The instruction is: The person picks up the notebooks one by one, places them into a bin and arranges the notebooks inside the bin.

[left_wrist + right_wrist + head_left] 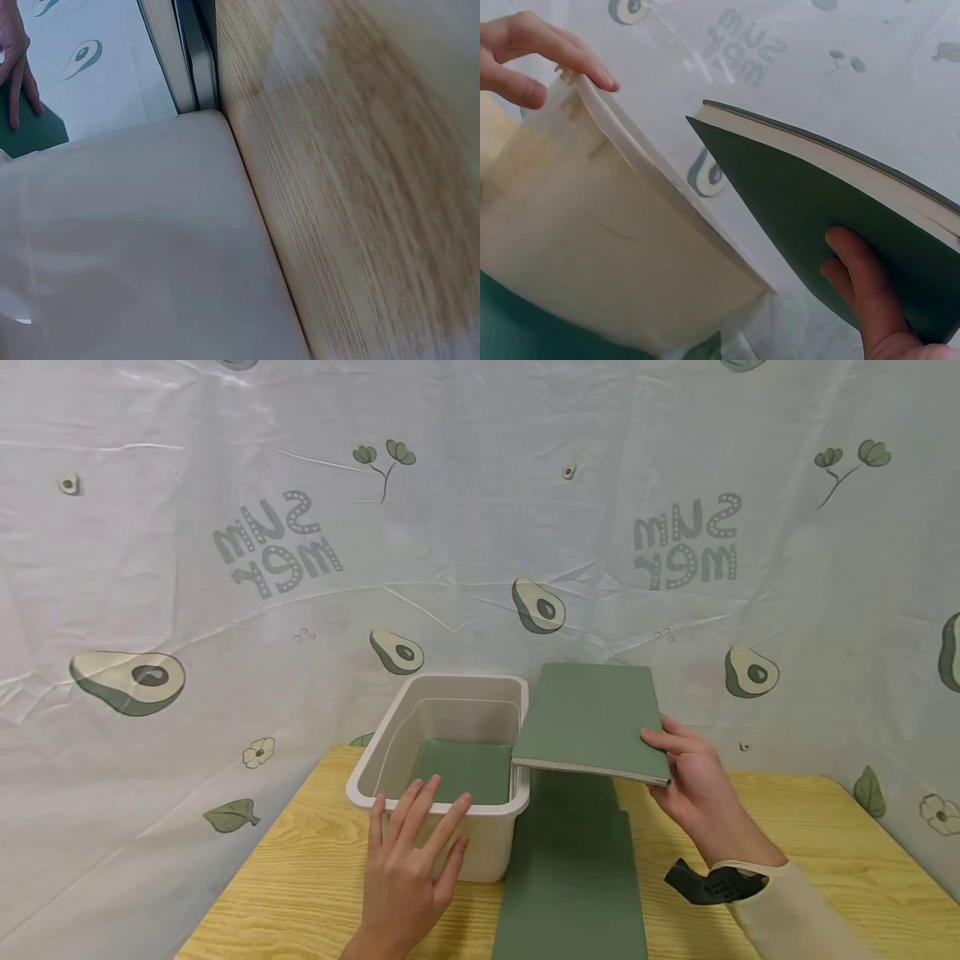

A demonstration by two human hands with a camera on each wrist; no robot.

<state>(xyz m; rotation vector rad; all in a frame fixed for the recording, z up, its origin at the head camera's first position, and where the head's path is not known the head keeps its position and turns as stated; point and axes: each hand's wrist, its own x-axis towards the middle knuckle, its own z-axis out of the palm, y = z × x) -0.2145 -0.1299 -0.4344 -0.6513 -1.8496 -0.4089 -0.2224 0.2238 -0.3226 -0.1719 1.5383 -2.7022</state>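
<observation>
A green hardcover book (592, 718) is raised beside a light beige plastic bin (491, 847). My right hand (697, 781) holds the book at its right edge, thumb on top; in the right wrist view its fingers (862, 274) lie against the underside of the cover. The book's left corner overlaps the bin's right rim in the head view. At the bin's front rim, my left hand (408, 868) rests with fairly straight, spread fingertips, thumb outside the front wall. Inside the bin lies another green book (465, 768), flat on the bottom.
More green books (570, 885) lie on the wooden table (285, 877), close along the bin's right side and partly beneath the raised book. A white avocado-print sheet (465, 527) hangs right behind the table. A black strap (716, 885) circles the right wrist.
</observation>
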